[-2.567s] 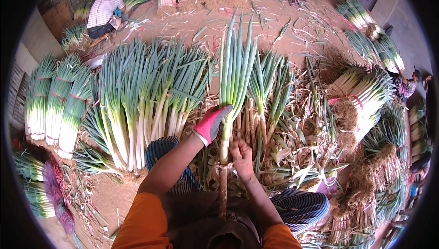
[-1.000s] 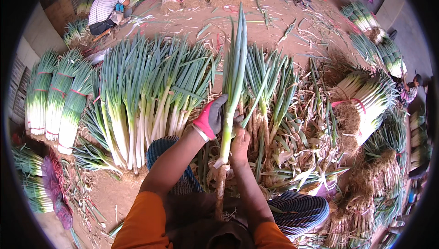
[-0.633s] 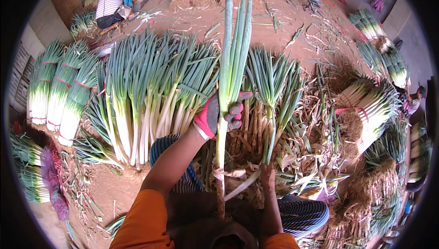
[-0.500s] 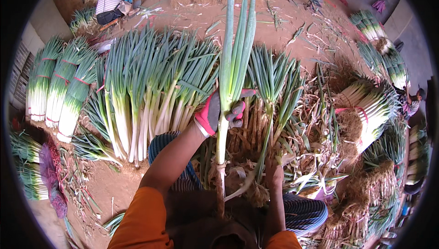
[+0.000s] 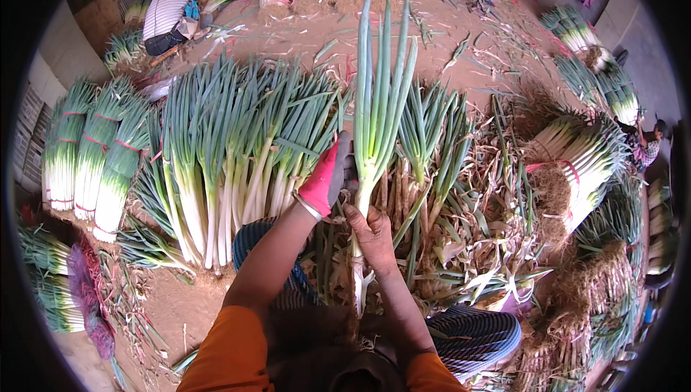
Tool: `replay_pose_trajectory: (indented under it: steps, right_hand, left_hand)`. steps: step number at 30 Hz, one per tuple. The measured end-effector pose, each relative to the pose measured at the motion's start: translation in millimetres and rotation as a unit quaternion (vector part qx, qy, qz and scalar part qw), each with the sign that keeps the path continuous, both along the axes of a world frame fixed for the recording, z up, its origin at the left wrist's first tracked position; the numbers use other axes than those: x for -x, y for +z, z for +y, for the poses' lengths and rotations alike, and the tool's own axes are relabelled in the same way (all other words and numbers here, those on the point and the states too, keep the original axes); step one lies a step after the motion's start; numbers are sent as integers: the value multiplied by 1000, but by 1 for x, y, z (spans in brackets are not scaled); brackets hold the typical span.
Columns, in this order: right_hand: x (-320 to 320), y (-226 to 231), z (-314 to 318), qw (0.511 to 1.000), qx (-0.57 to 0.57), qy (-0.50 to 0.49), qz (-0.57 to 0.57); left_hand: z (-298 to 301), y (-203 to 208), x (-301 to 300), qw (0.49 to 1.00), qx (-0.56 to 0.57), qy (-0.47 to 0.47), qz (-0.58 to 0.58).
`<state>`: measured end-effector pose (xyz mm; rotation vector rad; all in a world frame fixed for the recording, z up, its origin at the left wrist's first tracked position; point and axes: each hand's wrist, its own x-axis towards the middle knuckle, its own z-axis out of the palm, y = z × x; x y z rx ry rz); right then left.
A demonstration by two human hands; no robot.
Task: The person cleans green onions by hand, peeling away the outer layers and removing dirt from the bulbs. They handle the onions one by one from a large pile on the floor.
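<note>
A tall green onion point(image 5: 374, 125) stands upright before me, its leaves fanned out at the top and loose peeled skin hanging by its lower end. My bare right hand point(image 5: 372, 233) is closed round its pale stalk, thumb along it. In a pink and grey glove, my left hand point(image 5: 327, 176) is open just left of the stalk, fingers pointing up; I cannot tell whether it touches the onion. Left of that hand lies a wide row of peeled green onions point(image 5: 223, 169) with white stems. Unpeeled green onions point(image 5: 425, 133) with brownish stalks lie beyond my right hand.
Dry peeled skins point(image 5: 475, 233) heap up on the right. Tied bundles point(image 5: 93, 154) stand at the far left, and another bundle with roots point(image 5: 568, 169) lies at the right. A person in a striped shirt point(image 5: 169, 14) crouches at the back left. My knees flank the work.
My right hand has come up from low on the right and taken hold of the stalk. My left hand has let go and opened beside it. The onion has shifted slightly right.
</note>
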<state>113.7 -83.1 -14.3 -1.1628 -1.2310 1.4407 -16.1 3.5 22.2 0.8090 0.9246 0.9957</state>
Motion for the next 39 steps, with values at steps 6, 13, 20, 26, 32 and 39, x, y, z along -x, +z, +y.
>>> replay_pose_trajectory:
  steps: [6, 13, 20, 26, 32, 39]
  right_hand:
    - [6, -23, -1, 997, -36, -31, -61]
    - [4, -13, -8, 997, -30, -21, 62]
    - [2, -25, -14, 979, 45, -65, 190]
    - [6, 7, -8, 959, 117, -90, 244]
    - [5, -14, 1, 971, 27, -82, 223]
    - [-32, -108, -50, 979, -117, 164, -26]
  left_hand:
    - [3, -32, -6, 995, -37, 25, -86]
    - [-5, -10, -11, 981, 24, -7, -194]
    - [-7, -7, -9, 961, 84, -20, -263]
    - [-5, -14, -9, 961, 47, -30, -272]
    - [-10, 0, -12, 969, 49, -19, -241]
    - [-10, -3, -8, 932, 73, -95, -342]
